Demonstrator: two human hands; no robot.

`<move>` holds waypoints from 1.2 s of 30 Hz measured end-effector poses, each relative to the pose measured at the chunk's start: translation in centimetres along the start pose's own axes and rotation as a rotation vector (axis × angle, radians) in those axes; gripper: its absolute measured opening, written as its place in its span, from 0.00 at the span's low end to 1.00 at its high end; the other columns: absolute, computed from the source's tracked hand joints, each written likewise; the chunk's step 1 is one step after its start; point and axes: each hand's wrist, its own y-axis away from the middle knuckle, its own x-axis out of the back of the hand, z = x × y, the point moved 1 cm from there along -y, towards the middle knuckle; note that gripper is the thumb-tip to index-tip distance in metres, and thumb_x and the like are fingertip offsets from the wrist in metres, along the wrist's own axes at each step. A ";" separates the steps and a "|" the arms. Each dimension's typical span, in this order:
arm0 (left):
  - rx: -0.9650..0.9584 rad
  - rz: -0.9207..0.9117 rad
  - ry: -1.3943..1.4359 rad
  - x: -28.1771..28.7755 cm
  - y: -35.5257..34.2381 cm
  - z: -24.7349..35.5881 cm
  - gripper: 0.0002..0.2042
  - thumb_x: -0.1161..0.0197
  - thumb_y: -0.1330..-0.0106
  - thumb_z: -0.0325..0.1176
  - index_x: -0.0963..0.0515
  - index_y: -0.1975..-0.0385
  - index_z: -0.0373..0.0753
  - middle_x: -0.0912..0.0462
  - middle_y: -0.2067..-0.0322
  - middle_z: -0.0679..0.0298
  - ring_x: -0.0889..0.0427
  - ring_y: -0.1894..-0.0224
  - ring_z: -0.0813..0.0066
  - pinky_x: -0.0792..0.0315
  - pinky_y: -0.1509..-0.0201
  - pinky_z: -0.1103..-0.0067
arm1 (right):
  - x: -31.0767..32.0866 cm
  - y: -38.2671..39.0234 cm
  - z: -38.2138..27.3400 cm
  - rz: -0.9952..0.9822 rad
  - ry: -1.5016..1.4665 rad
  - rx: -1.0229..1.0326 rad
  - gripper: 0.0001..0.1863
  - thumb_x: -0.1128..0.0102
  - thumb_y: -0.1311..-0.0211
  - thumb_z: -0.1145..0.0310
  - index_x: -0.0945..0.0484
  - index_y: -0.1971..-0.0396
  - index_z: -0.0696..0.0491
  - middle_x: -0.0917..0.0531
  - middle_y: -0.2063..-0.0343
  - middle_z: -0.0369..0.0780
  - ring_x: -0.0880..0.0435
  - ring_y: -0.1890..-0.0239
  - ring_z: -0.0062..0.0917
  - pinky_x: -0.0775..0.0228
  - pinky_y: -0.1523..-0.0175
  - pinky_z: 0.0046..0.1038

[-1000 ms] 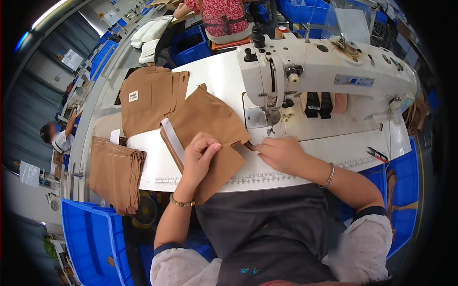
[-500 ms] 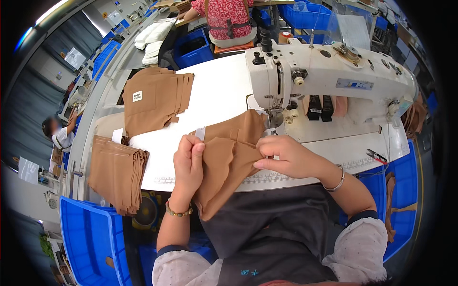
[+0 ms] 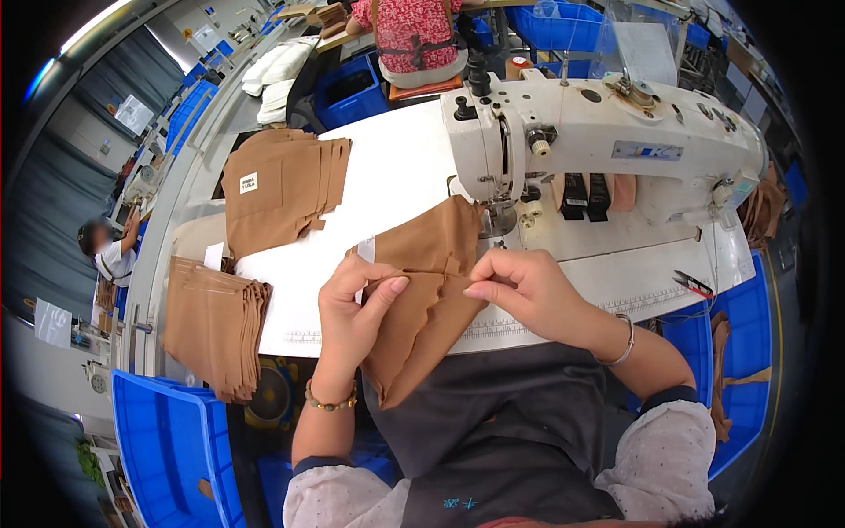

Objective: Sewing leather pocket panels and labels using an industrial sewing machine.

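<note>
Both hands pinch one brown fabric piece (image 3: 414, 339) that hangs over the table's front edge. My left hand (image 3: 348, 308) closes thumb and finger on a folded edge at the piece's left. On the right, my right hand (image 3: 526, 290) pinches the same edge, so the cloth between them is drawn fairly straight. The far end of the fabric reaches the needle area of a white sewing machine (image 3: 598, 123). A white tag (image 3: 366, 249) shows beside my left fingers. What lies under the upper layer is hidden.
Left on the white table (image 3: 396, 150) lie two stacks of brown pieces, a labelled stack (image 3: 264, 207) and a nearer stack (image 3: 211, 317). Red-handled thread snips (image 3: 694, 283) rest at right. Blue crates (image 3: 167, 449) stand below; a person (image 3: 414, 35) sits beyond.
My left thumb and fingers have shifted right along the fabric edge, closer to my right hand. The upper layer's edge is now held up between both hands.
</note>
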 end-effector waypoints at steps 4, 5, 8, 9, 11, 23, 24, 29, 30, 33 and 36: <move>0.023 0.032 0.255 -0.8 -0.1 0.2 0.04 0.32 0.33 0.27 0.18 0.65 0.33 0.20 0.69 0.70 0.25 0.65 0.84 0.29 0.59 0.85 | -0.3 0.3 -0.2 0.039 0.032 0.059 0.07 0.34 0.34 0.71 0.21 0.66 0.59 0.19 0.77 0.36 0.25 0.75 0.14 0.33 0.68 0.20; 0.125 0.045 0.372 -0.9 0.0 0.1 0.04 0.32 0.32 0.27 0.17 0.64 0.33 0.18 0.68 0.69 0.24 0.64 0.85 0.28 0.58 0.85 | -0.4 0.3 -0.2 0.059 -0.082 0.050 0.06 0.34 0.34 0.72 0.21 0.66 0.59 0.18 0.76 0.36 0.24 0.74 0.13 0.32 0.68 0.20; 0.265 0.027 0.527 -1.0 0.3 -0.3 0.05 0.34 0.30 0.28 0.17 0.62 0.32 0.15 0.66 0.68 0.22 0.64 0.86 0.27 0.58 0.87 | -0.5 0.6 -0.2 0.074 -0.144 0.063 0.05 0.33 0.35 0.75 0.21 0.64 0.57 0.17 0.75 0.36 0.22 0.73 0.12 0.31 0.67 0.18; 0.304 -0.005 0.563 -0.9 0.4 -0.4 0.05 0.35 0.29 0.28 0.18 0.62 0.32 0.14 0.65 0.68 0.21 0.64 0.87 0.27 0.58 0.88 | -0.5 0.7 -0.3 0.073 -0.085 0.083 0.06 0.33 0.36 0.76 0.21 0.62 0.56 0.16 0.74 0.36 0.21 0.73 0.12 0.30 0.66 0.17; 0.285 0.010 0.564 -0.9 0.5 -0.6 0.05 0.35 0.29 0.28 0.17 0.62 0.32 0.15 0.67 0.68 0.21 0.66 0.88 0.27 0.60 0.88 | -0.5 0.8 -0.6 0.071 -0.006 0.175 0.06 0.34 0.35 0.75 0.20 0.60 0.56 0.16 0.74 0.36 0.20 0.72 0.14 0.28 0.65 0.18; 0.146 0.254 0.153 6.1 0.3 2.1 0.02 0.36 0.31 0.23 0.17 0.63 0.33 0.15 0.69 0.69 0.21 0.65 0.84 0.28 0.58 0.85 | -4.3 -2.7 -4.7 0.050 0.811 1.207 0.12 0.35 0.49 0.70 0.15 0.64 0.59 0.14 0.63 0.43 0.13 0.61 0.30 0.19 0.60 0.28; 0.047 0.280 0.028 7.5 0.0 4.0 0.02 0.35 0.33 0.22 0.16 0.65 0.32 0.15 0.69 0.68 0.20 0.66 0.82 0.27 0.59 0.84 | -4.8 -3.2 -5.5 0.085 0.830 1.305 0.13 0.36 0.51 0.69 0.16 0.67 0.60 0.15 0.64 0.43 0.15 0.64 0.29 0.22 0.64 0.26; -0.189 0.189 -0.724 10.1 -2.4 13.5 0.03 0.32 0.43 0.21 0.15 0.70 0.34 0.16 0.74 0.59 0.17 0.70 0.70 0.27 0.63 0.80 | -7.0 -5.0 -6.6 0.523 0.748 1.580 0.14 0.39 0.59 0.66 0.19 0.75 0.62 0.16 0.67 0.44 0.21 0.71 0.24 0.35 0.71 0.22; -0.221 0.156 -0.897 9.3 -3.2 13.9 0.04 0.32 0.45 0.22 0.15 0.71 0.35 0.17 0.75 0.56 0.17 0.72 0.66 0.27 0.64 0.78 | -6.6 -4.7 -5.6 0.434 0.851 1.488 0.14 0.40 0.60 0.66 0.19 0.75 0.61 0.17 0.68 0.44 0.22 0.73 0.23 0.37 0.73 0.22; -0.503 -0.212 -1.116 3.0 -8.7 8.5 0.09 0.34 0.41 0.40 0.16 0.79 0.44 0.19 0.77 0.61 0.17 0.73 0.59 0.25 0.67 0.68 | -5.1 -3.4 -0.9 0.215 1.024 1.239 0.11 0.41 0.61 0.65 0.22 0.79 0.57 0.22 0.76 0.40 0.28 0.80 0.21 0.43 0.76 0.22; -0.395 -0.474 -0.823 -4.8 -10.5 1.1 0.06 0.31 0.42 0.40 0.14 0.75 0.46 0.17 0.73 0.64 0.16 0.69 0.61 0.24 0.65 0.69 | -3.1 -1.9 4.5 0.169 1.093 1.133 0.07 0.41 0.61 0.66 0.27 0.85 0.53 0.30 0.83 0.36 0.29 0.82 0.24 0.39 0.79 0.27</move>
